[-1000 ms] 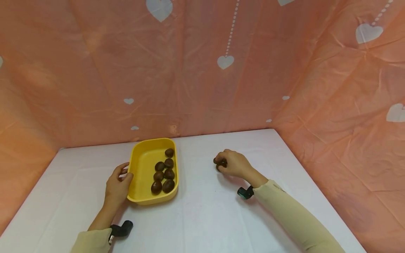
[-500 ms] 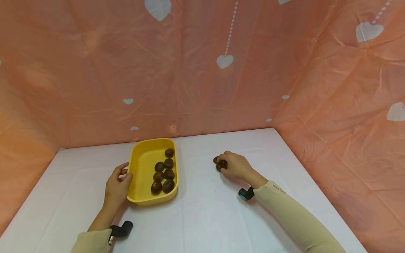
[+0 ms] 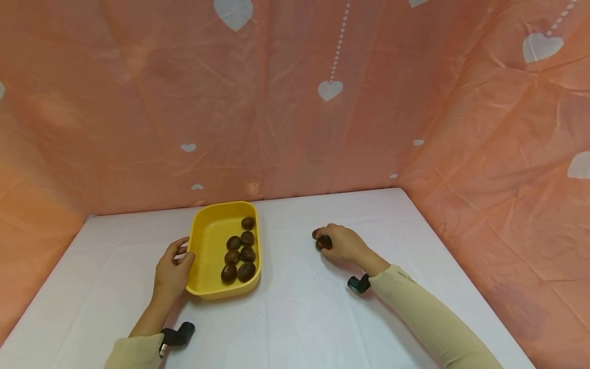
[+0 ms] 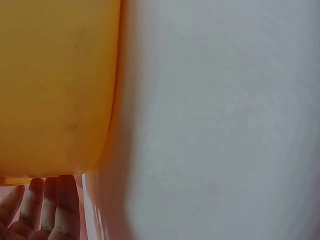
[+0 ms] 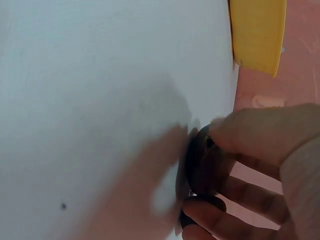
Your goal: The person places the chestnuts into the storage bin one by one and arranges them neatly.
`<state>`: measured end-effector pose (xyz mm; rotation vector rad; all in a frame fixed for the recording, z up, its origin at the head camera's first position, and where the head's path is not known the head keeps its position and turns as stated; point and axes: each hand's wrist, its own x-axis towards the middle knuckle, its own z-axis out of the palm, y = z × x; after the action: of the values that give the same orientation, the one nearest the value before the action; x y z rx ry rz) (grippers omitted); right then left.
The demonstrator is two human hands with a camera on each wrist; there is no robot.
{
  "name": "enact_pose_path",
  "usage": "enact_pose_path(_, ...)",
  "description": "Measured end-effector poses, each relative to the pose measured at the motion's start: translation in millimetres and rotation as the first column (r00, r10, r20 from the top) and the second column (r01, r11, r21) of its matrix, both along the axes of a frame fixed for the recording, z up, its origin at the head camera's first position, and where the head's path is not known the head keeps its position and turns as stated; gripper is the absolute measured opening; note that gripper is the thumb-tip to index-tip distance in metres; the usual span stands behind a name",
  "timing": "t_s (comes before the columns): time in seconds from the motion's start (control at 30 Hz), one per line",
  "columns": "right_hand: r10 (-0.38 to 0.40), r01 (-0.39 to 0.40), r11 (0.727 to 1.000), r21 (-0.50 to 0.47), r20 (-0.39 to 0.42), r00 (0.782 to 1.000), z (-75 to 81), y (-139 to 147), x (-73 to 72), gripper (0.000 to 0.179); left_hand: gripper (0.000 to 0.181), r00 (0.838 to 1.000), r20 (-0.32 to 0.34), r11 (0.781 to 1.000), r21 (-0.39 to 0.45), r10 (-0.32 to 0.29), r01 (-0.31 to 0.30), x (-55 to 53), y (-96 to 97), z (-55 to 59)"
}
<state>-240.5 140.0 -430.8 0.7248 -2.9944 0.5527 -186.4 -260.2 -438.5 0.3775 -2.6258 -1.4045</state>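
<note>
In the head view, a yellow tray (image 3: 200, 236) holds several glossy dark-brown rounded pieces (image 3: 247, 254), gathered along its right side. My left hand (image 3: 171, 271) holds the tray at its left rim, thumb on the rim and fingers along the outer wall. In the left wrist view, the fingertips (image 4: 66, 185) meet the tray wall. To the right of the tray, my right hand (image 3: 344, 243) pinches a brown rounded piece (image 3: 324, 243) close to the tabletop. A second brown piece (image 3: 316, 233), partly hidden by the fingers, lies right beside it; the right wrist view shows other fingers against it.
A white cloth (image 3: 290, 318) covers the table. Peach-orange fabric with white hearts (image 3: 295, 154) hangs along the back edge and both sides. Black wrist cameras (image 3: 178, 334) stick out from both wrists, under beige sleeves (image 3: 428, 318).
My right hand has shifted slightly toward me and uncovered more of the two brown pieces at its fingertips. The left hand and tray keep their place.
</note>
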Motion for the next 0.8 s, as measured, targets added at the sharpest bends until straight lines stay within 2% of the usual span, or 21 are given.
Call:
enact_pose_path(0.23, 0.001, 0.000, 0.999, -0.032, 0.044, 0.999, 1.2, -2, 0.4, 0.031, 0.046, 1.000, -0.024, 1.000, -0.009, -0.003, 0.003, -0.8, -1.2, 0.1)
enact_pose_path(0.43, 0.002, 0.006, 0.994, -0.106, 0.073, 0.997, 0.7, -3, -3.7, 0.030, 0.046, 1.000, -0.025, 1.000, -0.002, -0.005, 0.005, -0.1, -1.0, -0.4)
enact_pose_path(0.8, 0.041, -0.031, 0.973, -0.229, 0.042, 0.998, 17.1, -25, -7.1, 0.030, 0.047, 1.000, -0.016, 1.000, 0.009, -0.009, 0.009, 0.8, 0.0, -0.1)
